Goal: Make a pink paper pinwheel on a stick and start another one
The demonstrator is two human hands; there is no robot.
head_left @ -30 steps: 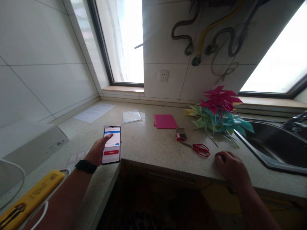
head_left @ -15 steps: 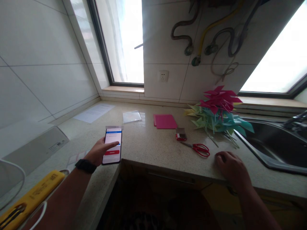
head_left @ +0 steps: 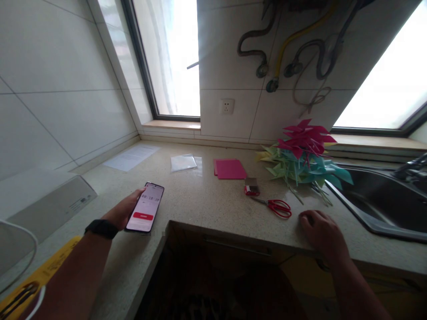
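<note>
My left hand (head_left: 122,212) is wrapped round a smartphone (head_left: 145,207), gripping its left edge above the counter. The tilted screen shows large digits and a red button. At the right, my right hand (head_left: 323,230) rests on the counter near its front edge, fingers curled in with nothing seen in them. Just left of it lie red-handled scissors (head_left: 279,208), blades pointing left. Behind those sits a small red box with a clear top (head_left: 251,187). Pink square paper sheets (head_left: 231,169) lie farther back. A heap of paper pinwheels (head_left: 304,151) in pink, green, yellow and blue lies by the sink.
A steel sink (head_left: 376,195) with a faucet (head_left: 413,169) borders the right side. Toward the back left are a clear plastic packet (head_left: 183,163) and a printed sheet (head_left: 131,157). A yellow object (head_left: 50,271) with a white cable lies under my left forearm. Hoses hang on the wall.
My left hand has drawn the phone left and slightly down, tilting it; the thumb has left the screen, which now shows large digits. My right hand has stayed put.
</note>
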